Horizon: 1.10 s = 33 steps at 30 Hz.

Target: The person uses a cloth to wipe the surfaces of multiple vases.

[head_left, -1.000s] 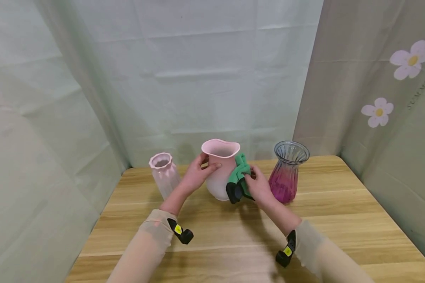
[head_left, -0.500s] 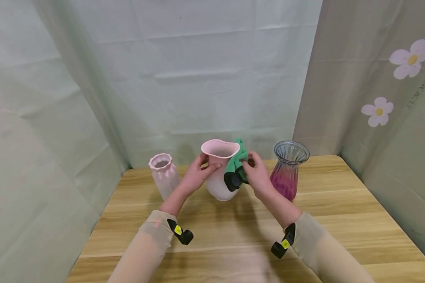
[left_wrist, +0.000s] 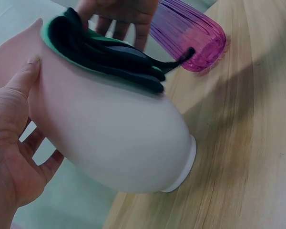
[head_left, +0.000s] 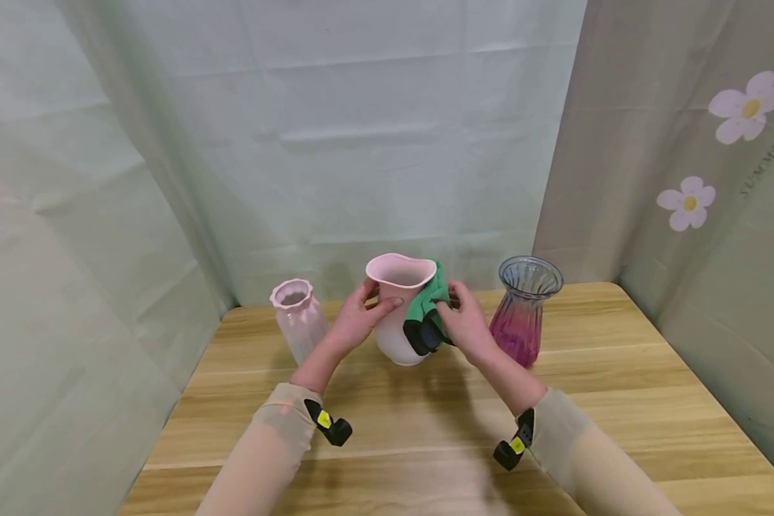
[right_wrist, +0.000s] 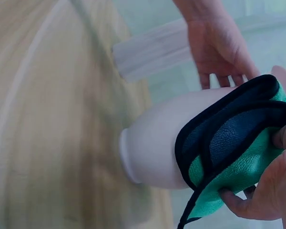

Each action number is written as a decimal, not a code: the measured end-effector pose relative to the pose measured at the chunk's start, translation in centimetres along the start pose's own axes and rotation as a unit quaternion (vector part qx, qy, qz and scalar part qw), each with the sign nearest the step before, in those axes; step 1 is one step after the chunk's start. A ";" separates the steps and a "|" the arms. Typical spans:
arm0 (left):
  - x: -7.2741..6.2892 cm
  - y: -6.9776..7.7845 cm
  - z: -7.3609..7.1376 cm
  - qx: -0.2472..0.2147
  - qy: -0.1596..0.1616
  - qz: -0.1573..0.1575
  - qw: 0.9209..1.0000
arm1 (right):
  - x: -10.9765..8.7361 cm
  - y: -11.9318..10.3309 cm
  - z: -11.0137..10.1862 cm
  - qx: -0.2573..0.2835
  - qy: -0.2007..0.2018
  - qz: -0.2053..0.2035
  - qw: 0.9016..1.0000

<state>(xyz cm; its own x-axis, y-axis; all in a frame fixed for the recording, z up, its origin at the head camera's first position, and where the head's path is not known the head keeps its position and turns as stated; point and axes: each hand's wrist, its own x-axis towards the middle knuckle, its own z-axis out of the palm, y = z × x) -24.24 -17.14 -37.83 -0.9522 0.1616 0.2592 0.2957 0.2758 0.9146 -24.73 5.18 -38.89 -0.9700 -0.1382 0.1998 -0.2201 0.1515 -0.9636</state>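
A pink-to-white vase (head_left: 390, 340) with a wavy rim stands upright on the wooden table in the head view. My left hand (head_left: 357, 319) grips its neck from the left, thumb in front and fingers behind. Against the vase's right side lies a folded green cloth (right_wrist: 243, 164) with dark edging. My right hand (head_left: 469, 326) holds that cloth, pinching it between thumb and fingers. The left wrist view shows the cloth's dark folds (left_wrist: 109, 59) along the vase's upper side; they partly hide the right fingers.
To the left stands a slim pale pink vase (head_left: 302, 330) with a scalloped rim. A ribbed glass vase (head_left: 519, 330), grey-blue above and magenta below, stands on the right. Pale curtains (head_left: 387, 143) hang behind and beside the table (head_left: 413, 459).
My right hand has carried the cloth up along the vase's right side and slightly left, then a little down again. My left hand and the vase have stayed in place.
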 end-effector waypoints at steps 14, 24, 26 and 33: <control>0.4 -1.2 -0.1 -0.007 -0.002 -0.004 1.000 | -2.4 6.4 0.8 0.073 0.016 0.114 0.991; 0.2 -1.3 -0.2 -0.007 -0.005 -0.003 1.000 | -2.7 7.2 1.2 0.121 0.025 0.143 0.982; 0.2 -1.3 -0.2 -0.008 -0.006 -0.004 1.000 | -2.7 6.6 1.1 0.095 0.029 0.133 0.986; 0.2 -1.2 -0.1 -0.009 0.000 -0.009 1.000 | -1.6 3.8 0.5 0.010 0.018 0.082 0.996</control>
<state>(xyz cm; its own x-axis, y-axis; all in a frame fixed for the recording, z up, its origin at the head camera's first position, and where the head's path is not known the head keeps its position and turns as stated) -24.86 -17.56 -38.87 -0.9575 0.1569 0.2421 0.2768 0.2624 0.9244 -23.98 5.52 -43.00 -0.9959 -0.0779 0.0459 -0.0572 0.1502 -0.9870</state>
